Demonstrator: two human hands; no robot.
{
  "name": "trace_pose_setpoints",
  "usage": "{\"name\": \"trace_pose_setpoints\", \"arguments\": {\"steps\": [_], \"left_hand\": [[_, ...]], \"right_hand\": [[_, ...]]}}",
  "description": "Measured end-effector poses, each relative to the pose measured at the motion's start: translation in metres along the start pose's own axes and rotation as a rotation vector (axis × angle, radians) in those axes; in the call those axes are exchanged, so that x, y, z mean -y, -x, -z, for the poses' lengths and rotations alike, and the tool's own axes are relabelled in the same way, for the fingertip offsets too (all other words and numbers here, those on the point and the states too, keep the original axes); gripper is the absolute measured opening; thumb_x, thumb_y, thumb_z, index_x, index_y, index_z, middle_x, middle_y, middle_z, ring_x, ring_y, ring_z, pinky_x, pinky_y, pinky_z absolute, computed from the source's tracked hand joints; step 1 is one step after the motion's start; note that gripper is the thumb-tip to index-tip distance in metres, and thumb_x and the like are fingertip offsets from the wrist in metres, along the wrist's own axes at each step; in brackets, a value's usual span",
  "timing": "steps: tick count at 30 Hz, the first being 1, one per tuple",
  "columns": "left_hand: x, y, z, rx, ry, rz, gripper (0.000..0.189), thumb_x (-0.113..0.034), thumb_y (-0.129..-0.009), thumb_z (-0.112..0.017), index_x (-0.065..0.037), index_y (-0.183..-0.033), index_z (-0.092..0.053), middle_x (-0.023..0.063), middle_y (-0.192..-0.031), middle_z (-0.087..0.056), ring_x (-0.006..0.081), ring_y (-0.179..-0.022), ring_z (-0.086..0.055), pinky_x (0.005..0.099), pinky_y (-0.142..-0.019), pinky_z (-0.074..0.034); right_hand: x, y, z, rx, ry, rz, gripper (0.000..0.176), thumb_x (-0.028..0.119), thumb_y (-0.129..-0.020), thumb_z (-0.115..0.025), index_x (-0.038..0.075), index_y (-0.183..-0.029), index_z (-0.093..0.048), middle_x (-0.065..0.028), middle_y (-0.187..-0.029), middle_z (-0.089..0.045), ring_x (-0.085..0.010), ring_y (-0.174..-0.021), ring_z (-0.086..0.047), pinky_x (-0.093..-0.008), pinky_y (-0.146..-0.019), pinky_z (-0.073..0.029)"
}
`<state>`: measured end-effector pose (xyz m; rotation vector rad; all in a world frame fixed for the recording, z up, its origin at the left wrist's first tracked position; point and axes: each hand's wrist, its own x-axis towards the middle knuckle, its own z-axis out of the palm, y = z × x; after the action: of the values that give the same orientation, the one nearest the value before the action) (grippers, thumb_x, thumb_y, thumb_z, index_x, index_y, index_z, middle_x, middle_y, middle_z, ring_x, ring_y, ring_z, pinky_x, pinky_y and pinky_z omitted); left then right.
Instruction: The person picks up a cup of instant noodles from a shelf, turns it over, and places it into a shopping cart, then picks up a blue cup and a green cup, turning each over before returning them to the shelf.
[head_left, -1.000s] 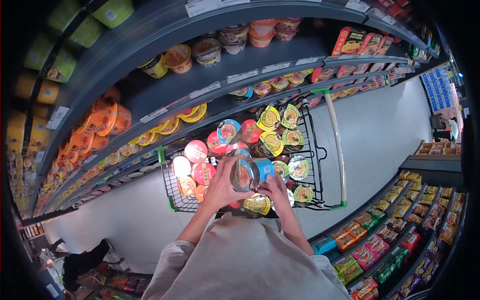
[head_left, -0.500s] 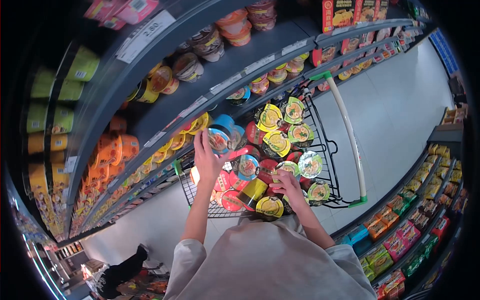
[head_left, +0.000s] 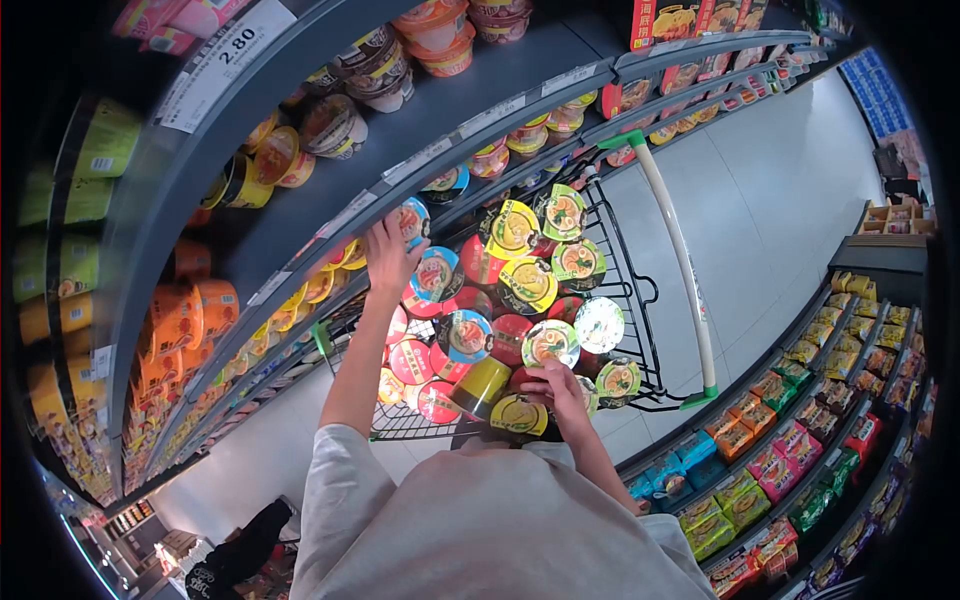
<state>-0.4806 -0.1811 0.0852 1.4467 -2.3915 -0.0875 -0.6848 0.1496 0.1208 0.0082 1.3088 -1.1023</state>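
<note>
My left hand (head_left: 392, 262) reaches to the shelf edge, its fingers around a blue instant noodle cup (head_left: 413, 222) that they partly hide. Just below lies another blue cup (head_left: 437, 274) on the pile in the cart. My right hand (head_left: 562, 396) is over the near side of the pile, fingers curled at the lower rim of a green-lidded instant noodle cup (head_left: 551, 342); its fingertips are partly hidden. Beside that hand a yellow-and-black cup (head_left: 480, 388) lies on its side. Red, yellow and green lids fill the wire cart (head_left: 640, 345).
Shelves (head_left: 440, 130) of cup noodles run along the left, with a price label (head_left: 228, 58) above. The cart's pale handle (head_left: 677, 250) is on the right. Bagged noodles (head_left: 770, 460) line the right-hand shelf. A person in black (head_left: 240, 550) is at the lower left.
My left hand has moved up and away from the pile to the shelf edge with a blue cup. My right hand has shifted slightly lower, uncovering more of the green lid. The view has turned slightly.
</note>
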Motion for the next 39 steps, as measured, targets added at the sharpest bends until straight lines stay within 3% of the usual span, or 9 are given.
{"name": "trace_pose_setpoints", "arguments": {"steps": [11, 19, 23, 25, 29, 31, 32, 35, 39], "left_hand": [[0.054, -0.033, -0.055, 0.266, 0.108, 0.166, 0.083, -0.039, -0.074, -0.083, -0.005, -0.14, -0.045, 0.0247, -0.141, -0.05, 0.0423, -0.132, -0.046, 0.0491, -0.109, -0.038], [0.029, 0.007, -0.034, 0.047, 0.214, 0.114, 0.06, -0.024, -0.085, -0.074, -0.015, -0.138, -0.048, 0.0232, -0.134, -0.054, 0.0426, -0.135, -0.041, 0.0485, -0.108, -0.039], [0.004, 0.078, -0.008, -0.138, 0.588, 0.198, 0.044, -0.015, -0.085, -0.072, -0.004, -0.124, -0.055, 0.0197, -0.12, -0.057, 0.0401, -0.117, -0.055, 0.0458, -0.097, -0.047], [-0.012, 0.135, -0.001, -0.098, 0.701, 0.451, 0.035, -0.012, -0.086, -0.071, -0.001, -0.117, -0.058, 0.0189, -0.113, -0.058, 0.0384, -0.102, -0.058, 0.0443, -0.088, -0.048], [-0.029, 0.273, 0.005, -0.031, 0.548, 0.502, 0.022, -0.012, -0.09, -0.07, 0.001, -0.102, -0.058, 0.0145, -0.092, -0.063, 0.0297, -0.083, -0.063, 0.0402, -0.074, -0.049], [-0.051, 0.31, 0.038, 0.006, 0.95, 0.647, 0.017, -0.012, -0.09, -0.07, -0.001, -0.099, -0.06, 0.0125, -0.081, -0.063, 0.0261, -0.073, -0.064, 0.0375, -0.066, -0.05], [-0.045, 0.338, 0.036, 0.098, 0.606, 0.485, 0.015, -0.012, -0.092, -0.069, -0.001, -0.095, -0.06, 0.012, -0.079, -0.063, 0.0247, -0.071, -0.064, 0.0357, -0.066, -0.051], [-0.036, 0.408, 0.022, 0.356, 0.649, 0.521, 0.021, -0.017, -0.089, -0.073, -0.002, -0.097, -0.061, 0.0109, -0.076, -0.062, 0.0233, -0.062, -0.06, 0.0366, -0.061, -0.05], [-0.029, 0.422, 0.036, 0.498, 0.759, 0.167, 0.023, -0.018, -0.084, -0.078, -0.004, -0.091, -0.06, 0.0086, -0.072, -0.062, 0.0198, -0.062, -0.061, 0.0352, -0.057, -0.049]], "right_hand": [[-0.006, 0.009, -0.006, -0.123, 0.019, 0.007, 0.044, 0.04, -0.103, -0.052, 0.006, -0.13, -0.051, -0.0131, -0.118, -0.065, -0.0223, -0.098, -0.069, -0.0341, -0.08, -0.057], [-0.013, 0.012, -0.003, -0.114, 0.21, 0.079, 0.051, 0.043, -0.102, -0.054, 0.001, -0.13, -0.052, -0.0157, -0.116, -0.066, -0.0229, -0.098, -0.069, -0.0347, -0.083, -0.056], [-0.025, 0.002, 0.001, -0.079, 0.3, 0.124, 0.049, 0.044, -0.1, -0.058, 0.002, -0.123, -0.054, -0.0144, -0.113, -0.067, -0.0196, -0.092, -0.069, -0.0315, -0.079, -0.055], [-0.025, 0.003, -0.004, -0.054, 0.34, 0.161, 0.042, 0.04, -0.101, -0.058, 0.002, -0.12, -0.056, -0.0125, -0.11, -0.067, -0.0171, -0.09, -0.068, -0.0283, -0.075, -0.054], [-0.044, -0.003, -0.001, -0.042, 0.458, 0.309, 0.034, 0.032, -0.1, -0.061, 0.002, -0.115, -0.059, -0.0085, -0.103, -0.068, -0.0129, -0.088, -0.065, -0.0284, -0.078, -0.053], [-0.063, -0.013, 0.008, -0.07, 0.578, 0.471, 0.031, 0.031, -0.099, -0.063, 0.004, -0.113, -0.061, -0.0082, -0.098, -0.069, -0.0136, -0.087, -0.066, -0.0295, -0.078, -0.053], [-0.066, -0.011, -0.001, -0.14, 0.635, 0.535, 0.027, 0.029, -0.097, -0.065, 0.005, -0.111, -0.064, -0.0088, -0.093, -0.069, -0.0153, -0.085, -0.067, -0.0309, -0.077, -0.054], [-0.076, -0.004, -0.017, -0.294, 0.799, 0.639, 0.03, 0.029, -0.091, -0.071, 0.008, -0.111, -0.064, -0.0114, -0.092, -0.071, -0.0255, -0.083, -0.072, -0.0364, -0.075, -0.056], [-0.07, 0.028, -0.047, -0.391, 0.892, 0.61, 0.032, 0.032, -0.089, -0.07, 0.007, -0.107, -0.064, -0.0124, -0.101, -0.067, -0.03, -0.093, -0.068, -0.0403, -0.082, -0.054]]}}
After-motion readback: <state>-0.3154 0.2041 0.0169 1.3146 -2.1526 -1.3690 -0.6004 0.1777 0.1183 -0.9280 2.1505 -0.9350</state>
